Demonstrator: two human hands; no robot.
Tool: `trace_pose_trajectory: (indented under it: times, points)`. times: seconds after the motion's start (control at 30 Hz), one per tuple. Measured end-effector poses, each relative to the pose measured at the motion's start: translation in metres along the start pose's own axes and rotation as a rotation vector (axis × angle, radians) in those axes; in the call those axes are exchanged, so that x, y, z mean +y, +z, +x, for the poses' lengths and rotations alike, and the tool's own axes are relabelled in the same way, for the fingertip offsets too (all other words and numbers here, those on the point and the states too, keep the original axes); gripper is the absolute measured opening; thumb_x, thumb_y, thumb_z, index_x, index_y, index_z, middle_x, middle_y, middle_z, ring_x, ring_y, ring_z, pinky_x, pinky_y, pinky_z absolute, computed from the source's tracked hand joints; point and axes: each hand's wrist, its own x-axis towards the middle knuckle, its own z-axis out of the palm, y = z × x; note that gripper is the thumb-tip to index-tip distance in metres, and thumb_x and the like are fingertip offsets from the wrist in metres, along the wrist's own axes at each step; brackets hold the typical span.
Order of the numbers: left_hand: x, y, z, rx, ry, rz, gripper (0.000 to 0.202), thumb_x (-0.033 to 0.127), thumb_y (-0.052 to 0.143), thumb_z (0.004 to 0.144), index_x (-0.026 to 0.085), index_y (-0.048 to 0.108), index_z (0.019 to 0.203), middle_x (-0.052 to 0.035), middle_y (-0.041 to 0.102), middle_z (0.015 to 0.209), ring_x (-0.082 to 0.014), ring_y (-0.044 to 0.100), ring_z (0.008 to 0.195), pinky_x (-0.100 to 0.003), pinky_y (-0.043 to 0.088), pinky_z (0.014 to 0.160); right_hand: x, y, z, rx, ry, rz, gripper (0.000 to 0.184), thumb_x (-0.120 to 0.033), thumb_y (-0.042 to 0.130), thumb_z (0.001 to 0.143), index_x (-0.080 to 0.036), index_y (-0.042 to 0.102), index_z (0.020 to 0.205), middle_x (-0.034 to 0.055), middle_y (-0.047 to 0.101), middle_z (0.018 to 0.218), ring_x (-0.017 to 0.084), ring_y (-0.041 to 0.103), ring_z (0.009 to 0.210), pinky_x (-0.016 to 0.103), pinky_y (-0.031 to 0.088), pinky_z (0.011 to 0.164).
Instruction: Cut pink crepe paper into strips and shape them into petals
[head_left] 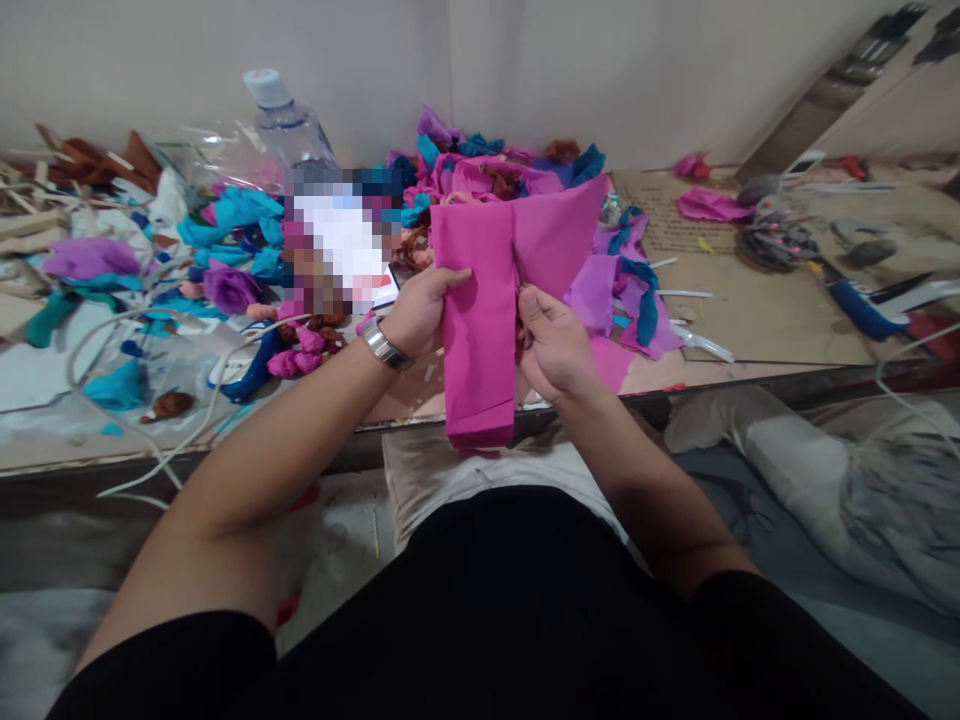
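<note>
A folded sheet of magenta crepe paper (480, 330) hangs upright in front of me over the table's near edge. My left hand (420, 312), with a metal watch at the wrist, grips its left edge, thumb on the front. My right hand (553, 342) pinches its right edge, where a flap (559, 240) of the same paper opens out to the upper right. Both hands are closed on the paper.
The low table (757, 320) is heaped with pink, purple and teal paper scraps and paper flowers (229, 285). A plastic water bottle (289, 125) stands at the back. White cables (142, 400) trail at left. A glue gun (862, 305) and tools lie at right on cardboard.
</note>
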Motion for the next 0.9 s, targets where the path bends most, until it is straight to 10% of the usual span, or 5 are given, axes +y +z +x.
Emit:
trace_pose_trajectory:
  times: [0.33, 0.9]
  points:
    - [-0.001, 0.000, 0.000, -0.018, 0.025, -0.002, 0.024, 0.025, 0.081, 0.072, 0.017, 0.071, 0.092, -0.0042, 0.077, 0.087, -0.0257, 0.077, 0.098, -0.041, 0.061, 0.098, 0.006, -0.001, 0.003, -0.024, -0.096, 0.047, 0.042, -0.066, 0.089, 0.079, -0.029, 0.073, 0.091, -0.0020, 0.077, 0.090, 0.019, 0.074, 0.099, 0.032, 0.063, 0.083]
    - [-0.001, 0.000, 0.001, -0.024, 0.060, 0.001, 0.021, 0.025, 0.081, 0.070, 0.019, 0.070, 0.087, -0.0027, 0.075, 0.082, -0.0269, 0.078, 0.095, -0.043, 0.063, 0.098, 0.031, -0.014, 0.016, 0.124, -0.388, -0.271, 0.056, -0.067, 0.077, 0.090, -0.027, 0.073, 0.130, 0.0058, 0.076, 0.136, 0.022, 0.071, 0.125, 0.040, 0.053, 0.119]
